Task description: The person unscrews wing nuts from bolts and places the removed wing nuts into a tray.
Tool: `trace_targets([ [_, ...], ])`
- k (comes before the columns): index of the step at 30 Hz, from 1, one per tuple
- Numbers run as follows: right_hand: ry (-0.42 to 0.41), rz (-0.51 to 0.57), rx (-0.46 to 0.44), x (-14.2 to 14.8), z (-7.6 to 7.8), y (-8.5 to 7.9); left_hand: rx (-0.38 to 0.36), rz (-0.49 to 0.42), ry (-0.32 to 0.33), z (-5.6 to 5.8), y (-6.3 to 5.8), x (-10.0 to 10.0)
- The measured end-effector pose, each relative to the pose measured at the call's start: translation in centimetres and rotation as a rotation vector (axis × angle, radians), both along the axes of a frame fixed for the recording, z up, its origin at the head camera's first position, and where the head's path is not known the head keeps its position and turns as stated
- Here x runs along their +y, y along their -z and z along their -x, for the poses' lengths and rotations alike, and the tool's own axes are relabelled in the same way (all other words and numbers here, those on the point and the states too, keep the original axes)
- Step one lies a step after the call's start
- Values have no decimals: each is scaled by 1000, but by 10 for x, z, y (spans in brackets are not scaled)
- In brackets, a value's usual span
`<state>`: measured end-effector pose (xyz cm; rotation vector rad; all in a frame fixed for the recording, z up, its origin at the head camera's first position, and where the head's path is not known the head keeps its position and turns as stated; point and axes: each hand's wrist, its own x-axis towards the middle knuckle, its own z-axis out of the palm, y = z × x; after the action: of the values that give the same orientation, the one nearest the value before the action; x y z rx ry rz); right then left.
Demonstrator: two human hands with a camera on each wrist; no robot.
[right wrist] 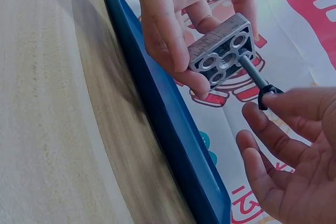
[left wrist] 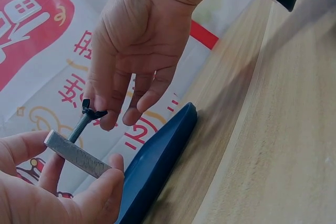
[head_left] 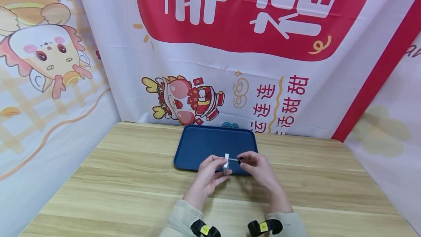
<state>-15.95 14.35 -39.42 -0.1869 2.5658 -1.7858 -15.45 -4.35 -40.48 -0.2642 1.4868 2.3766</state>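
My left hand [head_left: 208, 175] holds a small silver metal block [right wrist: 223, 51] by its edges between fingers and thumb. In the right wrist view the block's hollow side shows several round bosses with holes. A wing screw [right wrist: 254, 72] with a threaded shank and a black winged head stands out of one hole near the block's edge. My right hand [head_left: 260, 169] pinches the black head between thumb and forefinger, its other fingers loosely bent. Both hands are raised over the front edge of a dark blue tray [head_left: 213, 143]. How deep the screw sits cannot be told.
The tray lies on a wood-grain table [head_left: 131, 178] near its back edge. Behind it hangs a printed cloth [head_left: 121, 46] with red and white patterns. Another printed cloth [head_left: 82, 109] stands along the left side. A black band with a yellow label [head_left: 204, 229] is on each wrist.
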Motion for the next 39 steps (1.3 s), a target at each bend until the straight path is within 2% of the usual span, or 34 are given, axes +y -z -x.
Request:
trace_targets([
  [4,28,66,-52,6,0,-2,0,8,-1,0,0,1],
  [11,184,308,-202,10,2,-6,5,7,-4,-1,0,1],
  [14,184,364,-278,8,2,-4,9,8,-1,-2,-1,1],
  [18,141,399,-347,3,3,1,14,9,3,-4,-2,2],
  [26,99,471,-318,-1,2,5,7,13,-1,-3,-1,4],
  [39,43,413,-316,9,1,0,9,16,-1,-3,-1,4],
])
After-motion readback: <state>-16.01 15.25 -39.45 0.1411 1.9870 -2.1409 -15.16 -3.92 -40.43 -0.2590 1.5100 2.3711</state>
